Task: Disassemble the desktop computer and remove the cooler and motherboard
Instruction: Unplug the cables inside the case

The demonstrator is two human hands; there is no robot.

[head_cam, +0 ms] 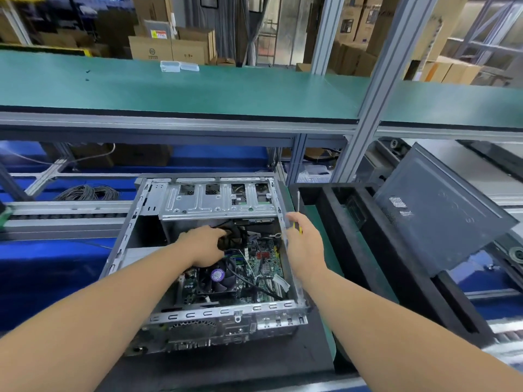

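Note:
An open desktop case (135, 219) lies flat on the workbench, its rear panel toward me. Inside, the green motherboard (264, 264) shows, with a black cooler fan (216, 278) bearing a purple label near its middle. My left hand (202, 244) reaches into the case and grips a bundle of black cables (235, 236) just beyond the fan. My right hand (304, 240) rests on the case's right wall and holds a screwdriver (298, 205) with a yellow handle, its shaft pointing up. A silver drive cage (218, 202) covers the far part of the case.
The removed grey side panel (441, 213) leans at the right over a black foam tray (339, 222). A green shelf (198, 89) runs above the bench, carrying two clear plastic boxes (178, 66). An aluminium post (365, 123) stands right of the case. Coiled cables (87, 192) lie at left.

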